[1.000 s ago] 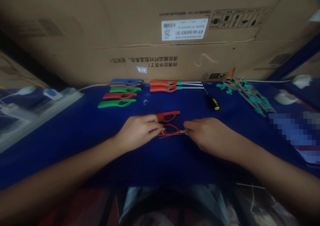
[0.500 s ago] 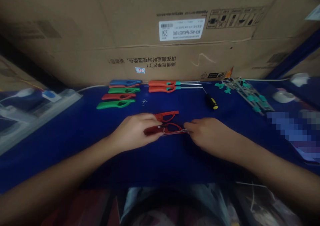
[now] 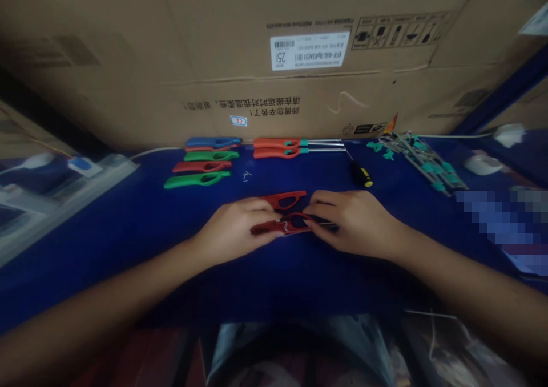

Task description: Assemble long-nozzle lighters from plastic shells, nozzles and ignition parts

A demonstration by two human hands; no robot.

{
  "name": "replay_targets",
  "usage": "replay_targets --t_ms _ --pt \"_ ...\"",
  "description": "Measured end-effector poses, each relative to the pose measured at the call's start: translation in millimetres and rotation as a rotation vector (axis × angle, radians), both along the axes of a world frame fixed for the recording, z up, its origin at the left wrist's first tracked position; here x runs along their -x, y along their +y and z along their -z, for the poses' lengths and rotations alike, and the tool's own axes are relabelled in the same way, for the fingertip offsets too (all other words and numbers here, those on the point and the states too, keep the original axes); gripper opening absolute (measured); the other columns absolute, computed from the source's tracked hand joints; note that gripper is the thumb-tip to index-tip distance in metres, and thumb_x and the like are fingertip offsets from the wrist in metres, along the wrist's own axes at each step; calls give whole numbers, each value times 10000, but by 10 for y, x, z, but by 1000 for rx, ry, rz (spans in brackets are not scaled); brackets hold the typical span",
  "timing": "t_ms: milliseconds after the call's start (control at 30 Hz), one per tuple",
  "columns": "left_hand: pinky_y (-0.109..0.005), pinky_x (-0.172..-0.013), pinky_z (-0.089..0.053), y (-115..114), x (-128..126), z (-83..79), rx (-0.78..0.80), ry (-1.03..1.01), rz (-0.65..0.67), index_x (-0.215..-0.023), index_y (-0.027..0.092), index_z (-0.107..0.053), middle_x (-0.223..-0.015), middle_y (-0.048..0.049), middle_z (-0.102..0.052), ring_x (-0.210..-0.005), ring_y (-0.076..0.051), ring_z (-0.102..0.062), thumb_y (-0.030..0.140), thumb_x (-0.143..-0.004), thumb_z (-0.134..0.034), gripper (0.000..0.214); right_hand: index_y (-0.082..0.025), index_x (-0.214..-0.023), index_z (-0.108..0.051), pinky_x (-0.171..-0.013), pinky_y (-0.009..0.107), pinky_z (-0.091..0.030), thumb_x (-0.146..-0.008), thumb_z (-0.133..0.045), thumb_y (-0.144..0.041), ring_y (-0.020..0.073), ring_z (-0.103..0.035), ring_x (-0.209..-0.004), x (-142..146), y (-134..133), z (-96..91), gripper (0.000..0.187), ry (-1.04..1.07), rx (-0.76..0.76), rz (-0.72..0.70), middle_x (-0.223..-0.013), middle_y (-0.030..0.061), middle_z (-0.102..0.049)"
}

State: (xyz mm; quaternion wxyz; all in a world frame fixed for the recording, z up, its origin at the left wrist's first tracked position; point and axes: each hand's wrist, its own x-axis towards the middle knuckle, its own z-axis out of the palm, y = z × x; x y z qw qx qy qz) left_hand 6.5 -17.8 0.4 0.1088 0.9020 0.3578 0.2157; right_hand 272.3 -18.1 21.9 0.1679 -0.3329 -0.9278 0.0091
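My left hand [image 3: 244, 224] is closed round the rear of a red lighter casing half [image 3: 291, 225], low over the blue table. On its open side some small inner parts show, too blurred to name. My right hand [image 3: 345, 221] pinches the front of this casing by its trigger loop, with thumb and fingertips close together. A thin dark rod [image 3: 327, 224] runs forward from the casing beneath the right fingers. Just behind lies a second red casing half [image 3: 291, 198], partly covered by the left fingers.
Blue, green and red lighter handles [image 3: 199, 178] lie at the back left. Orange-red lighters [image 3: 276, 152] with metal tubes are behind my hands. To the right are a screwdriver [image 3: 363, 174] and a pile of metal tubes with teal parts [image 3: 432, 164]. A cardboard box [image 3: 149, 61] walls off the back.
My right hand has shifted from the casing's front tip leftward over its trigger loop, and its fingers now bend round it. My left hand keeps its hold almost unmoved.
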Motion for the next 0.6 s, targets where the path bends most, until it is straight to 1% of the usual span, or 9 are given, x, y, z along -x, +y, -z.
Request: replay_targets --t_ms 133,300,433,600 --pt "-290 -871 -560 -12 -42 41 -1 -33 27 -1079 272 -763 -1035 -10 -747 -977 -179 -705 374 -920 -686 204 -226 -1024 -716 -632 238 -397 -949 -598 -270 109 -659 -777 47 22 85 146 54 97 5 -1088 9 -704" --pt "-286 -898 -561 -23 -64 42 48 -47 36 -1101 272 -759 -1057 -5 -748 -973 -168 -708 363 -916 -696 216 -223 -1004 -706 -629 242 -387 -957 -593 -255 125 -664 -804 86 56 155 127 32 177 -2 -1023 7 -706" --pt "-299 -902 -566 -41 -54 33 34 -9 31 -1131 264 -741 -1089 -7 -741 -994 -182 -706 342 -899 -704 248 -215 -1008 -689 -637 247 -384 -971 -549 -224 131 -656 -810 84 72 168 145 13 203 -29 -986 7 -697" --pt "-295 -885 -567 -60 -58 30 22 11 30 -1154 253 -714 -1106 -13 -733 -1016 -188 -700 317 -899 -691 264 -192 -1007 -673 -643 259 -378 -983 -500 -195 136 -650 -824 64 68 140 174 -41 196 -78 -1015 21 -696"
